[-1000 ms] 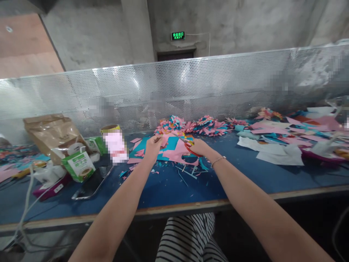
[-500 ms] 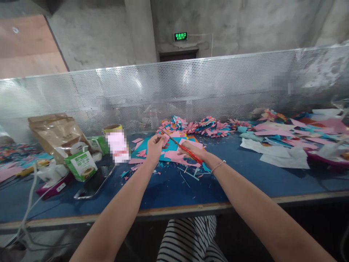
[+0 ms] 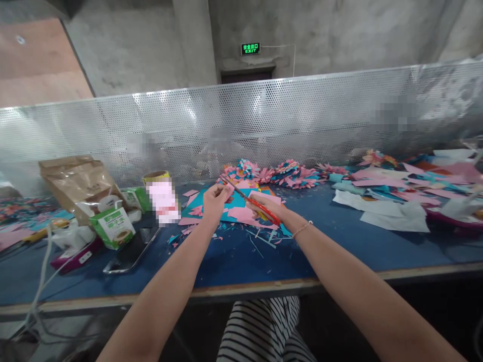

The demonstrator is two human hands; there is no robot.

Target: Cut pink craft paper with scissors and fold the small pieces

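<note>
Between the fingers of my left hand (image 3: 215, 200) is a small piece of pink paper (image 3: 228, 191). My right hand (image 3: 273, 208) is wrapped round the red handles of a pair of scissors (image 3: 268, 213). Their blades point up and left, touching or right beside the pink paper. Beneath both hands lie blue paper (image 3: 198, 200) and pink sheets (image 3: 241, 216), with small offcuts scattered toward me. Behind them sits a row of fringed pink, blue and orange paper pieces (image 3: 294, 173).
On the left stand a brown paper bag (image 3: 81, 183), a green-and-white box (image 3: 112, 227), a phone (image 3: 130, 251) and a purple tray (image 3: 71, 261). Paper sheets (image 3: 392, 176) and white tissues (image 3: 396, 216) lie to the right. A perforated metal screen (image 3: 302, 115) runs along the back.
The scissors' red handles have spread apart in my right hand, and their blades look more open. My left hand stays nearly still with the pink paper.
</note>
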